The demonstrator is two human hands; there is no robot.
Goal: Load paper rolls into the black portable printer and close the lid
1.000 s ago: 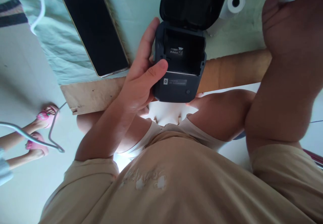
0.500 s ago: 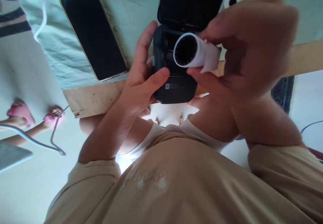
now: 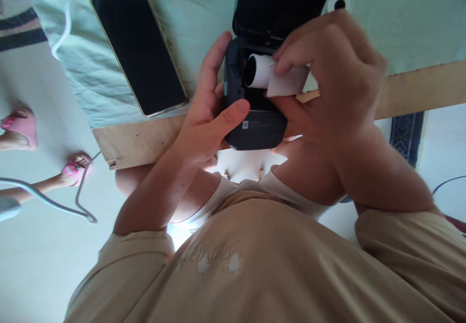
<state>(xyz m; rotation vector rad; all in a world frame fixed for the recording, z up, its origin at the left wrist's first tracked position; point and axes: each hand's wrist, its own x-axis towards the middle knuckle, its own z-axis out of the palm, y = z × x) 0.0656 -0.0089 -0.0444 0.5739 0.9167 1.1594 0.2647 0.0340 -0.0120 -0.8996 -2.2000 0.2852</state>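
My left hand (image 3: 211, 104) is closed round the left side of a small black receipt printer (image 3: 257, 131), its thumb over the front edge. The printer's lid (image 3: 276, 8) is swung open away from me. In my right hand (image 3: 327, 75) is a white paper roll (image 3: 262, 71), gripped between thumb and fingers. A loose flap of paper hangs off the roll's right end. The roll lies in the mouth of the printer's open compartment, its hollow end facing left. Whether it touches the bottom cannot be seen.
A smartphone (image 3: 140, 46) with a dark screen lies on the green cloth (image 3: 204, 3) at left. Another white roll (image 3: 340, 2) stands beyond my right hand. A wooden edge (image 3: 138, 141) borders the table. A white cable (image 3: 65, 22) and another person's feet in pink slippers (image 3: 78, 168) are at left.
My right hand has moved left and down with the paper roll, from above the printer into its compartment. The left hand keeps its hold. The other person's left-hand foot has shifted.
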